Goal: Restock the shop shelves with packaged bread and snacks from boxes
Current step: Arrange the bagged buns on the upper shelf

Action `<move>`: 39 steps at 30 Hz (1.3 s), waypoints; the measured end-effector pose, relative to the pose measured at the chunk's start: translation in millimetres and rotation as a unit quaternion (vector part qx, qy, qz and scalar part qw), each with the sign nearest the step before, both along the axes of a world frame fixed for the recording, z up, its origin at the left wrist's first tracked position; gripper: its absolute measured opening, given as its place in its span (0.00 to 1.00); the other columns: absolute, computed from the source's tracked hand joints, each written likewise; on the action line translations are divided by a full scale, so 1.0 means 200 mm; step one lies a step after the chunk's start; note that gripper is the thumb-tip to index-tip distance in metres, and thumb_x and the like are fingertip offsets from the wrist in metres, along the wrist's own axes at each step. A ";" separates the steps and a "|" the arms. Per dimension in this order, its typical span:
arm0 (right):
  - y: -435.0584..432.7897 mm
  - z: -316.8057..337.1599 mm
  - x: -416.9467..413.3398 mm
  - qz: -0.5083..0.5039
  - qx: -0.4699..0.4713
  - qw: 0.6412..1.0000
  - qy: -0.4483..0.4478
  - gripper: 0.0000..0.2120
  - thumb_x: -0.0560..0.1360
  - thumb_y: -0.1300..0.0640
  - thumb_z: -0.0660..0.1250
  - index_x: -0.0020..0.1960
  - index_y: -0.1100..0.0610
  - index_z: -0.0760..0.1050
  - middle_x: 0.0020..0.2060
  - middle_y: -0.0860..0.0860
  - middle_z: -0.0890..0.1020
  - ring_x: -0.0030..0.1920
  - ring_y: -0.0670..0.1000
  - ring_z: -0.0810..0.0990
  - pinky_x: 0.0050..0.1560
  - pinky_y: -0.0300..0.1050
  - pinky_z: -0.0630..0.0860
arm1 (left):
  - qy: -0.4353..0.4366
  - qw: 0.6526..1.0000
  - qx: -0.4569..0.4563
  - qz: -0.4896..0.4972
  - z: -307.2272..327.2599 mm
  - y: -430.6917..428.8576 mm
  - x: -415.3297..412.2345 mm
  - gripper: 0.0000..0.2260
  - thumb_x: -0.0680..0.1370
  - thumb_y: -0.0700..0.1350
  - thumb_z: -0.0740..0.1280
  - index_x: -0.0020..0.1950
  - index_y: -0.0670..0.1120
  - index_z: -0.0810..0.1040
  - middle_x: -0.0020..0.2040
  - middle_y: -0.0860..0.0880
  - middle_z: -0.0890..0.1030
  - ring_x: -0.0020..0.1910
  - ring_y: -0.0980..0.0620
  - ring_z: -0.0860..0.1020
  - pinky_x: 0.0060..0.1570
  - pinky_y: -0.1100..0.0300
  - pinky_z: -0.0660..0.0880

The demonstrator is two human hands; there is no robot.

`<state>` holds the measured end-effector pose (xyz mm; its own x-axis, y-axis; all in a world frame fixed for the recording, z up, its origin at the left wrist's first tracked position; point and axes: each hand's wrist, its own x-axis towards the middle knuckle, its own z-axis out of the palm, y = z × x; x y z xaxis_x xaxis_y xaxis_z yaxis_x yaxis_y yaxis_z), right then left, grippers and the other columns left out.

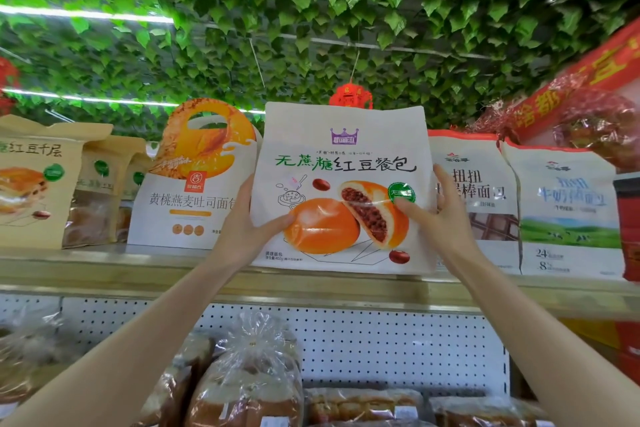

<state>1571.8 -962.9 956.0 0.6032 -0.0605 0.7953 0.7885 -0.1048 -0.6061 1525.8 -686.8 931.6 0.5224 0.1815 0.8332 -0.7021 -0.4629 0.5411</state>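
Note:
A white bag of red bean buns (343, 156) stands upright on the top shelf (138, 274), its bottom edge at the shelf's front. My left hand (249, 222) grips its left edge, thumb across the front over the printed bun. My right hand (440, 215) grips its right edge, thumb on the front. The bag sits between a white and orange toast bag (187, 198) on the left and a white bread-stick bag (485, 191) on the right.
Tan bread bags (34, 180) line the top shelf at far left, a milk-bread bag (568, 211) and a red box (628, 225) at far right. Clear-wrapped loaves (249, 388) fill the shelf below, before white pegboard (381, 343). Leafy greenery and a red ornament (349, 95) hang above.

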 end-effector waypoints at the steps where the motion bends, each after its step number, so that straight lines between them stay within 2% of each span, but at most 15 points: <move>1: -0.02 -0.02 0.00 -0.017 -0.032 0.999 0.003 0.46 0.68 0.51 0.77 0.78 0.45 0.54 0.73 0.45 0.68 0.70 0.48 0.70 0.66 0.55 0.73 | 0.003 1.000 0.008 0.006 -0.01 0.00 -0.01 0.37 0.72 0.46 0.75 0.76 0.53 0.59 0.64 0.63 0.69 0.64 0.60 0.68 0.61 0.60 0.67; 2: -0.04 -0.04 0.00 -0.033 -0.064 0.997 0.007 0.48 0.68 0.50 0.77 0.78 0.44 0.51 0.75 0.43 0.62 0.74 0.48 0.64 0.70 0.57 0.68 | 0.008 1.000 0.016 0.015 -0.02 0.00 -0.02 0.38 0.72 0.45 0.75 0.76 0.54 0.58 0.65 0.62 0.68 0.63 0.61 0.67 0.61 0.61 0.66; 4: -0.07 -0.06 0.00 -0.044 -0.114 0.992 0.020 0.50 0.68 0.51 0.77 0.78 0.42 0.48 0.76 0.42 0.60 0.75 0.48 0.61 0.72 0.58 0.65 | 0.021 0.999 0.032 0.030 -0.02 0.02 -0.04 0.39 0.72 0.44 0.75 0.76 0.55 0.57 0.64 0.62 0.67 0.62 0.61 0.66 0.60 0.61 0.65; 7: -0.09 -0.09 0.00 -0.044 -0.138 0.989 0.030 0.52 0.67 0.55 0.78 0.79 0.44 0.48 0.75 0.43 0.64 0.73 0.48 0.64 0.71 0.56 0.66 | 0.054 0.997 0.040 0.039 -0.03 0.05 -0.03 0.40 0.71 0.45 0.76 0.77 0.54 0.57 0.66 0.58 0.70 0.64 0.54 0.70 0.66 0.51 0.69; 9: -0.08 -0.10 0.00 -0.051 -0.130 0.990 0.029 0.52 0.67 0.58 0.79 0.79 0.44 0.48 0.74 0.44 0.66 0.73 0.48 0.66 0.71 0.54 0.67 | 0.064 0.996 0.031 0.049 -0.03 0.06 -0.03 0.42 0.69 0.46 0.78 0.77 0.54 0.58 0.68 0.52 0.73 0.66 0.48 0.72 0.64 0.44 0.72; 11: -0.07 -0.10 0.01 -0.053 -0.119 0.991 0.028 0.53 0.66 0.59 0.79 0.79 0.44 0.49 0.72 0.48 0.69 0.71 0.50 0.69 0.69 0.55 0.69 | 0.064 0.996 0.012 0.056 -0.03 0.06 -0.02 0.42 0.68 0.46 0.78 0.77 0.54 0.59 0.67 0.49 0.75 0.64 0.46 0.74 0.61 0.42 0.74; 16: -0.04 -0.08 0.06 -0.060 -0.114 0.992 0.014 0.53 0.64 0.60 0.80 0.79 0.47 0.50 0.74 0.45 0.66 0.72 0.49 0.67 0.70 0.56 0.68 | 0.059 0.996 -0.009 0.061 -0.02 0.06 0.01 0.41 0.68 0.43 0.79 0.76 0.52 0.62 0.65 0.48 0.77 0.62 0.46 0.76 0.59 0.42 0.75; 22: -0.03 -0.08 0.09 -0.066 -0.103 0.992 0.023 0.53 0.65 0.62 0.79 0.79 0.47 0.52 0.73 0.45 0.68 0.70 0.49 0.70 0.68 0.52 0.71 | 0.060 0.996 -0.010 0.069 -0.01 0.05 0.02 0.39 0.68 0.42 0.78 0.74 0.52 0.64 0.62 0.46 0.79 0.57 0.44 0.79 0.56 0.43 0.77; 25: -0.02 -0.08 0.09 -0.066 -0.102 0.992 0.019 0.52 0.65 0.63 0.79 0.79 0.47 0.52 0.72 0.42 0.68 0.69 0.48 0.70 0.68 0.53 0.71 | 0.058 0.996 -0.014 0.070 -0.01 0.04 0.03 0.38 0.68 0.40 0.78 0.74 0.52 0.64 0.61 0.45 0.79 0.57 0.44 0.79 0.56 0.42 0.77; 29: 0.01 -0.10 0.07 -0.071 -0.097 0.993 0.019 0.50 0.66 0.64 0.78 0.79 0.49 0.53 0.65 0.35 0.64 0.68 0.44 0.67 0.69 0.44 0.65 | 0.066 0.995 -0.019 0.069 -0.02 0.05 0.05 0.39 0.68 0.40 0.78 0.75 0.51 0.63 0.60 0.45 0.80 0.57 0.44 0.79 0.56 0.42 0.77; 32: 0.02 -0.12 0.08 -0.067 -0.092 0.993 0.030 0.50 0.66 0.63 0.78 0.79 0.50 0.52 0.68 0.38 0.65 0.66 0.39 0.63 0.66 0.38 0.61 | 0.067 0.995 -0.016 0.069 -0.02 0.06 0.06 0.39 0.68 0.39 0.78 0.75 0.52 0.63 0.61 0.46 0.80 0.58 0.44 0.78 0.56 0.42 0.77; 36: 0.02 -0.14 0.09 -0.064 -0.091 0.993 0.034 0.50 0.66 0.63 0.78 0.79 0.51 0.53 0.74 0.43 0.64 0.73 0.46 0.62 0.71 0.44 0.61 | 0.068 0.995 -0.010 0.074 -0.04 0.06 0.06 0.40 0.68 0.39 0.78 0.75 0.51 0.62 0.62 0.47 0.78 0.58 0.46 0.78 0.57 0.46 0.77; 39: 0.02 -0.15 0.09 -0.059 -0.090 0.994 0.035 0.50 0.66 0.63 0.78 0.79 0.50 0.53 0.75 0.44 0.63 0.74 0.46 0.61 0.72 0.44 0.60 | 0.068 0.995 -0.008 0.073 -0.05 0.06 0.06 0.40 0.69 0.39 0.78 0.75 0.50 0.62 0.61 0.48 0.78 0.59 0.47 0.77 0.57 0.46 0.77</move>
